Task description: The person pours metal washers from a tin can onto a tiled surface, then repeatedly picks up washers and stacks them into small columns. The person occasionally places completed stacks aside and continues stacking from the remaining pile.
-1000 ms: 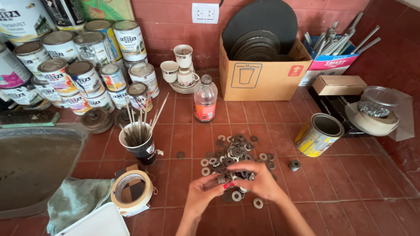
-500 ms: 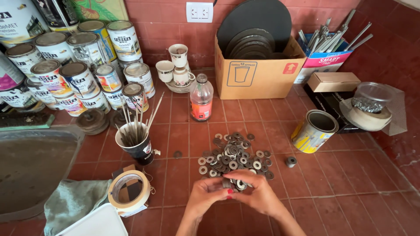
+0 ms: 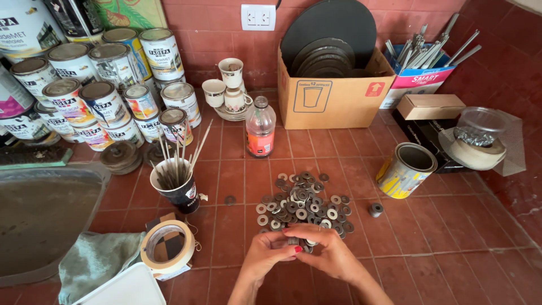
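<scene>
Metal washers (image 3: 302, 206) lying heaped on red tiled floor (image 3: 429, 237), left hand (image 3: 270, 255) and right hand (image 3: 327, 254) pinching together a small stack at pile's near edge; risking stack slipping, scattering, rolling toward loose nut (image 3: 376, 209).

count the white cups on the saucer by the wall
3 white cups on the saucer behind the bottle: one left, one right, one stacked on top. More may be hidden behind.
</scene>
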